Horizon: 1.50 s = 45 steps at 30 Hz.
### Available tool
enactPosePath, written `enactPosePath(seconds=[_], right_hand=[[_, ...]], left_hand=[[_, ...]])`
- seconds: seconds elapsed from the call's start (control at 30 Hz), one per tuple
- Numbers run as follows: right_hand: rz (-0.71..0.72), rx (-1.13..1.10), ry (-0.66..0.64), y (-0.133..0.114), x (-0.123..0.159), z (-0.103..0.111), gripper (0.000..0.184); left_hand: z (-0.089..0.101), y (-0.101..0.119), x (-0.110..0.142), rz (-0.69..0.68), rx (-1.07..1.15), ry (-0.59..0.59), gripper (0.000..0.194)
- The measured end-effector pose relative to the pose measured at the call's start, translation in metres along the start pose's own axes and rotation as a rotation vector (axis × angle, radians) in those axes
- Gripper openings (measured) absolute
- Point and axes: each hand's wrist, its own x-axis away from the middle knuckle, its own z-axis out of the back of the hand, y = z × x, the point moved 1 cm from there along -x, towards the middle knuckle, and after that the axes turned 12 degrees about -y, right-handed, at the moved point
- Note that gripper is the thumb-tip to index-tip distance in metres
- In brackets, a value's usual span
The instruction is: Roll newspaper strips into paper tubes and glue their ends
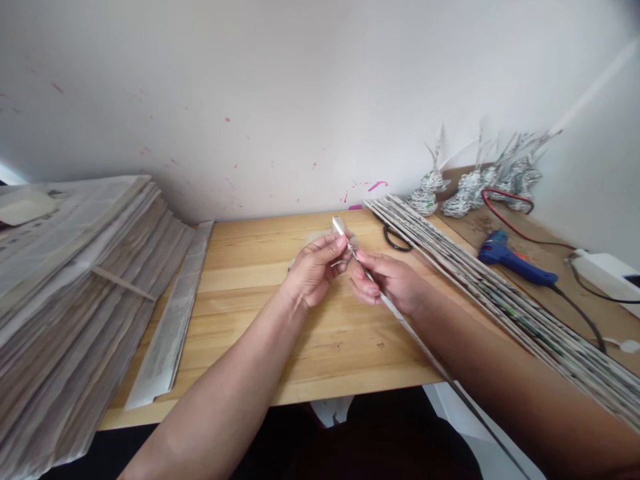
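Note:
My left hand (316,268) pinches the upper end of a long, thin rolled newspaper tube (411,331) between thumb and fingers. Its pale flattened tip points up and away, past my fingertips. Just below, my right hand (393,283) is closed on the same tube, thumb and fingers around it. From there the tube slants down to the right along my right forearm and past the front edge of the wooden table (250,310). Behind my left hand lies a pale, partly hidden object that I cannot make out.
On the left stand a tall newspaper stack (115,287) and folded newspaper strips (175,320). To the right lie a bundle of paper tubes (470,283), a black scissors handle (397,239) and a blue glue gun (517,260). Woven paper figures (470,193) stand behind, by the wall.

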Motion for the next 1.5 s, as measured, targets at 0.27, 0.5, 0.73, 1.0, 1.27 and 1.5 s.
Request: enactPosePath(seconds=[0.27, 0.5, 0.73, 1.0, 1.27, 1.5], right_hand=[[0.121, 0.287, 0.209, 0.0030, -0.0026, 0.0015, 0.035], [0.077, 0.138, 0.129, 0.0027, -0.0019, 0.0028, 0.037], [0.056, -0.053, 0.037, 0.0024, -0.0019, 0.0048, 0.033], [0.046, -0.066, 0.047, 0.0072, -0.0052, 0.0045, 0.037], [0.112, 0.082, 0.146, 0.0064, -0.0054, 0.0040, 0.035], [0.052, -0.090, 0.052, 0.0079, -0.0052, 0.0091, 0.034]], left_hand=[[-0.0022, -0.0002, 0.0007, -0.088, -0.058, -0.053, 0.022], [-0.0022, -0.0019, 0.0015, -0.073, -0.108, -0.135, 0.022], [0.0036, -0.0048, -0.0009, -0.055, -0.099, -0.097, 0.027], [0.0032, -0.0032, -0.0012, -0.052, -0.084, -0.109, 0.021], [0.0031, -0.0028, -0.0028, -0.053, -0.111, -0.086, 0.019], [0.0050, -0.0047, -0.0036, -0.039, -0.094, -0.108, 0.022]])
